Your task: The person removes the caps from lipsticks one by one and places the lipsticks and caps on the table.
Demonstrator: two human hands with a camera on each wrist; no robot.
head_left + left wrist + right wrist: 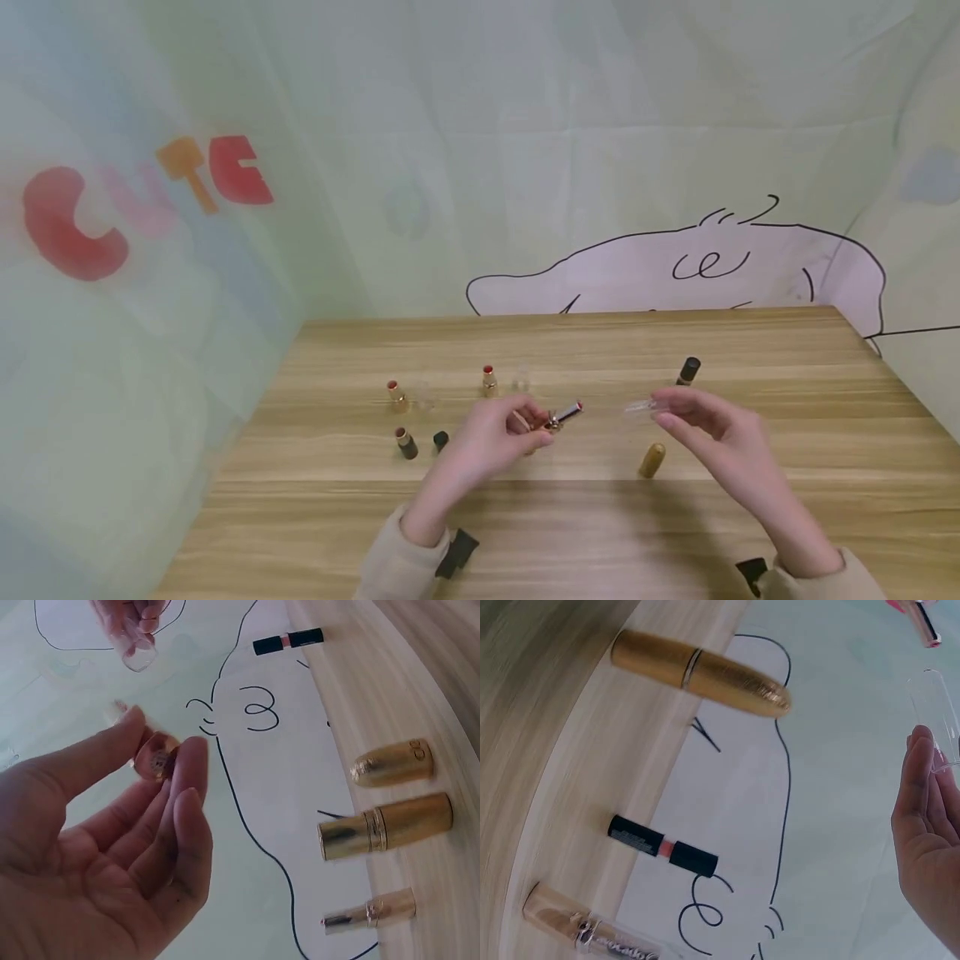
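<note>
I see my left grip [498,435] pinching a lipstick [568,412], left of the gold tube [652,460] — right grip [716,429] pinching a clear cap [641,407] just beyond it.

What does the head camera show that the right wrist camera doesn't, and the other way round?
Only the head view shows the CUTE letters, the small black cap and the open standing lipsticks.

Only the right wrist view shows the avocado lettering.

Both show the right hand pinching the clear cap, the held lipstick, gold tube, black tube and line drawing.
</note>
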